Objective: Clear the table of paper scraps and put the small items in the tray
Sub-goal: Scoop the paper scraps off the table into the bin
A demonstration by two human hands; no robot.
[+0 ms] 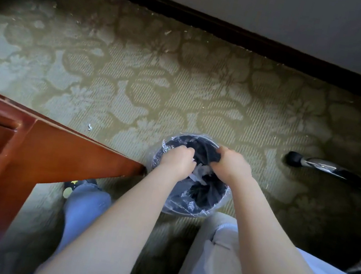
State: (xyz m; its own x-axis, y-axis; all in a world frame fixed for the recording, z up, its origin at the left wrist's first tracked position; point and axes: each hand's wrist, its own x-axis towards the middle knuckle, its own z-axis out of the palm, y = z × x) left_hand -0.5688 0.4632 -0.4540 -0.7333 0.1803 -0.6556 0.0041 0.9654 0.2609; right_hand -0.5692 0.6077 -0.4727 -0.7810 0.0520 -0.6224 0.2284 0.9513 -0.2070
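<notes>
A round black waste bin (197, 202) lined with clear plastic stands on the carpet in front of my legs. Both my hands are over its mouth. My left hand (176, 159) has its fingers curled downward above white paper scraps (199, 173) lying inside the bin; whether it holds any I cannot tell. My right hand (232, 164) is curled too, its fingertips against dark material at the bin's far inner edge. The tray and the small items are out of view.
A red-brown wooden table corner (57, 146) juts in from the left, close to the bin. One small paper scrap (89, 127) lies on the patterned green carpet. A chrome chair leg with a black foot (314, 163) is at right. A dark baseboard runs along the wall behind.
</notes>
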